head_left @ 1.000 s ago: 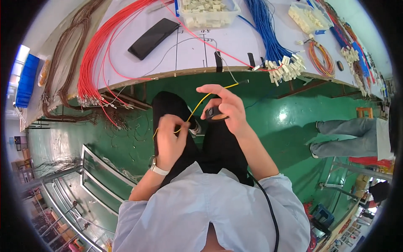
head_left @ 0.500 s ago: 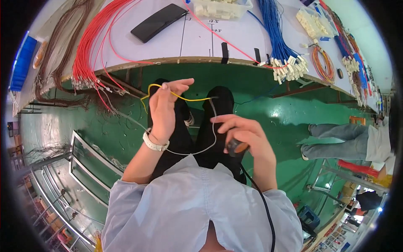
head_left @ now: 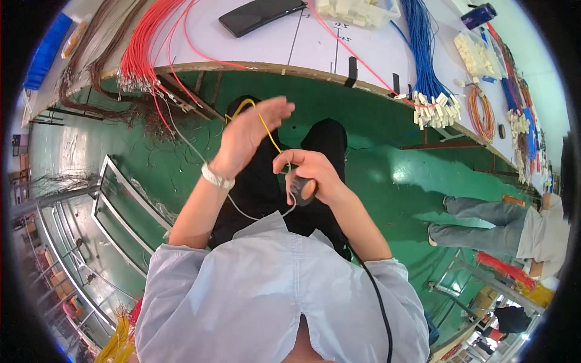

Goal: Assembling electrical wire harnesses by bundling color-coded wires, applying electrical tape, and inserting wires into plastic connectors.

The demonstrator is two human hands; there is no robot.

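Observation:
My left hand [head_left: 249, 134] is raised left of centre, slightly blurred, its fingers stretched out flat. A yellow wire [head_left: 264, 123] bends over the far side of this hand and runs down to my right fingertips. My right hand [head_left: 315, 172], closed, is around a dark, rounded hand tool [head_left: 298, 192] with an orange patch and a black cable [head_left: 376, 293]. Its thumb and forefinger are at the place where the yellow wire meets a grey wire [head_left: 242, 212]. That grey wire sags in a loop below my hands and passes by my left wristband.
The white worktable ahead carries a black phone [head_left: 261, 16], red wires [head_left: 144, 51], blue wires with white connectors [head_left: 422, 57] and a clear connector box [head_left: 363, 13]. A metal frame [head_left: 124, 209] stands left. At right, another person's legs [head_left: 484, 224] show.
My right hand has moved left and up with the tool, reaching the yellow and grey wires' meeting place. My left hand has tilted to the right. The view has shifted slightly.

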